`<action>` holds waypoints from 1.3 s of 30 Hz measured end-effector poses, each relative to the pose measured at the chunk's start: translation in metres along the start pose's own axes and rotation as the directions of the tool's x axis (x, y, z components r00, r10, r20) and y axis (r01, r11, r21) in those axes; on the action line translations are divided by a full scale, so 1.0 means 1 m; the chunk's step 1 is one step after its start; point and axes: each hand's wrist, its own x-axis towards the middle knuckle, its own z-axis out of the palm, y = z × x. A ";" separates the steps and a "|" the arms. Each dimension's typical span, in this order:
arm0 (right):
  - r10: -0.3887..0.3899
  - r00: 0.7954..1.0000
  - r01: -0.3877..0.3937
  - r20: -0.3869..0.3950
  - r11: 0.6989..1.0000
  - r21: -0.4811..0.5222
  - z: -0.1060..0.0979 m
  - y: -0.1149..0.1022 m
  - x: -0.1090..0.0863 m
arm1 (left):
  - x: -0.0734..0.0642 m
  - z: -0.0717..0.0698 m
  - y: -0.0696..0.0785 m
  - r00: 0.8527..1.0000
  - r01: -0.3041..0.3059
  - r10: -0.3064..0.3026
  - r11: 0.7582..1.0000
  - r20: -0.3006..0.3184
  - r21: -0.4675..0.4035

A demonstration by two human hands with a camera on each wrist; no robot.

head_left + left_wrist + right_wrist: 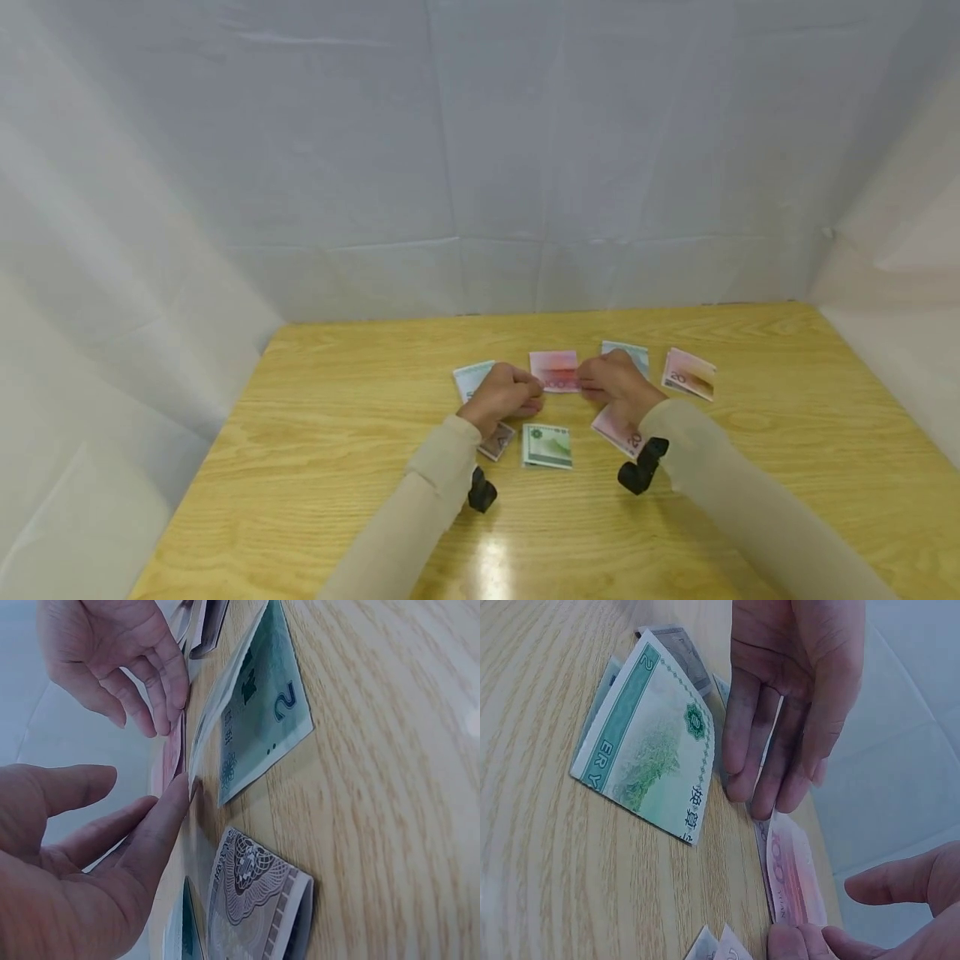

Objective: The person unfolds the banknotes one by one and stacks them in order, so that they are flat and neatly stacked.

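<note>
A folded pink 100 banknote (554, 363) lies toward the back of the wooden table between both hands. My left hand (501, 393) touches its left edge with extended fingertips, the thumb held apart in the left wrist view. At the opposite edge, the fingertips of my right hand (617, 382) meet the note, and that thumb (889, 883) also stands away from the fingers. Nearest in front is a folded green banknote (547, 447), its halves partly spread. A brown folded note (251, 892) sits below the left hand, and a pink 20 note (613, 429) is partly covered by the right wrist.
Beside the left hand lies a pale blue-green folded note (471, 377). Another bluish note (636, 354) shows behind the right hand, with a pink 20 note (690, 373) farther right. White sheeting (495, 150) encloses the wooden table (337, 467) at the back and sides.
</note>
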 end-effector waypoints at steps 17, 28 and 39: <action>0.010 0.999 -0.009 -0.031 0.999 0.036 0.000 0.000 0.004 | -0.003 -0.003 -0.002 1.000 0.012 -0.013 0.999 -0.016 -0.031; -0.039 0.999 0.037 -0.033 0.998 -0.054 -0.003 -0.006 -0.005 | -0.014 -0.011 0.003 0.998 -0.062 0.060 0.995 -0.028 -0.083; -0.077 0.996 0.079 0.039 0.996 -0.046 -0.006 -0.008 -0.034 | -0.043 -0.019 0.006 0.978 -0.165 0.168 0.986 -0.124 0.035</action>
